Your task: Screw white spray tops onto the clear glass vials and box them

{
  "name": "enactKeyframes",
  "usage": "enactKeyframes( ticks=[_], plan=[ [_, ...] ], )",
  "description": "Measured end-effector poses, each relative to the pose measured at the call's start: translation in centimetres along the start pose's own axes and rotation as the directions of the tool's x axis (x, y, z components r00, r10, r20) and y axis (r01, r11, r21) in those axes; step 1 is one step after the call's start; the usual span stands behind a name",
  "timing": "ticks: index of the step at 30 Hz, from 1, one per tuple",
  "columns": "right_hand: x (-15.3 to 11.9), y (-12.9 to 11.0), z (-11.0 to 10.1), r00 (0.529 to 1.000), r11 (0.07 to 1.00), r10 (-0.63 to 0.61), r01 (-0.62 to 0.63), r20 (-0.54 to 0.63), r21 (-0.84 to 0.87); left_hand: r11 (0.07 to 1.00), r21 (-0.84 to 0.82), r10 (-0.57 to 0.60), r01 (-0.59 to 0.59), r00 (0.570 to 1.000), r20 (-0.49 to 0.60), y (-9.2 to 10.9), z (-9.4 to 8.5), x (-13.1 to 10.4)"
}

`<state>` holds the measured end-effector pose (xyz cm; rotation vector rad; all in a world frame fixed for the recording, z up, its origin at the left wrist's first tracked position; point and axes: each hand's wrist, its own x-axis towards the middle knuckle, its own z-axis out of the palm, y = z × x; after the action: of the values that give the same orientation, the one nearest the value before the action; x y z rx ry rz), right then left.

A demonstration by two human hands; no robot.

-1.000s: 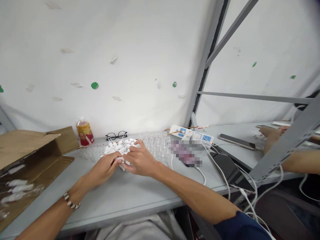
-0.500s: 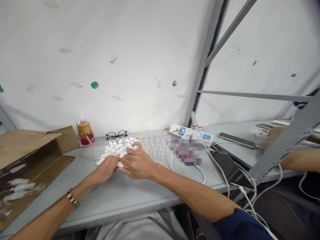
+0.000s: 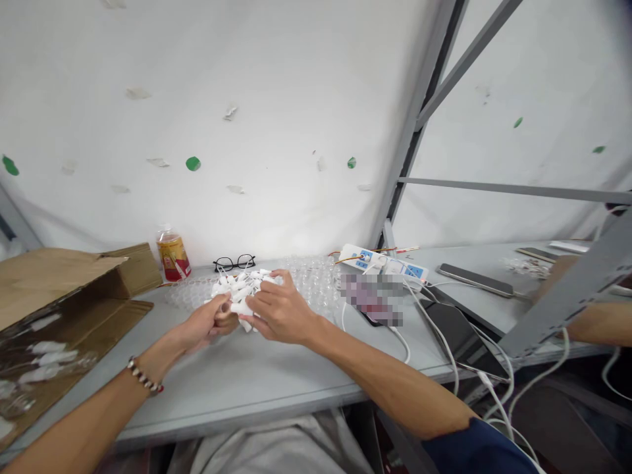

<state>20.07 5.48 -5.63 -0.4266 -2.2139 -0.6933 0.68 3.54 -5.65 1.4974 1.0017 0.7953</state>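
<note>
Pieces of white plastic (image 3: pixel 239 284), small, stubby and plug-like, lie in a loose heap with thin pale strands poking out among them. Take that heap as the dial's hub, twelve towards the wall: bubble wrap (image 3: pixel 316 280) spreads out to three and nine o'clock over the grey tabletop (image 3: pixel 257 385), black-framed eyeglasses (image 3: pixel 234 263) sit at twelve, a drink bottle (image 3: pixel 172 255) at ten, and an open cardboard box (image 3: pixel 141 316) at nine, with more white pieces inside.

Both hands meet on the heap's near edge, around six o'clock. At five, the right hand (image 3: pixel 281 306) pinches one white plug-like piece (image 3: pixel 240 308) between thumb and fingers, its body pointing to nine. At seven, the left hand (image 3: pixel 212 320) has its fingers curled in and its thumb laid over them, near the other end; whether it grips anything is hidden.

Each piece should be light, with a stiff, smooth shell that may slide under dry fingertips, while the strands look flexible and prone to snagging on neighbours. The thick body is the sounder hold, thumb against forefinger; pulling by a strand would probably strain the joint and drag others along.
</note>
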Motion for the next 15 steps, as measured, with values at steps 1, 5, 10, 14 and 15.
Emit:
enactKeyframes(
  ticks=[1,5,10,14,15],
  plan=[
    [-0.1,0.4,-0.1,0.999,1.000,0.025,-0.025,-0.020,-0.005,0.998,-0.038,0.043,-0.043,0.999,-0.017,0.4,-0.2,0.0],
    [-0.3,1.4,0.0,0.993,0.994,0.113,-0.112,-0.032,0.014,0.968,-0.039,0.228,-0.248,0.935,-0.273,1.6,-1.9,0.2],
    [-0.4,1.0,0.5,0.987,0.984,0.156,-0.159,0.046,0.084,0.880,0.442,0.437,-0.174,0.662,-0.609,1.2,-6.1,0.2],
    [-0.6,0.8,0.7,0.977,0.974,0.176,-0.190,0.116,0.123,0.663,0.744,0.516,0.086,0.667,-0.537,0.8,-8.5,-0.5],
    [-0.6,0.8,0.8,0.975,0.971,0.182,-0.198,0.128,0.131,0.620,0.773,0.493,0.131,0.702,-0.514,0.8,-8.8,-0.7]
  ],
)
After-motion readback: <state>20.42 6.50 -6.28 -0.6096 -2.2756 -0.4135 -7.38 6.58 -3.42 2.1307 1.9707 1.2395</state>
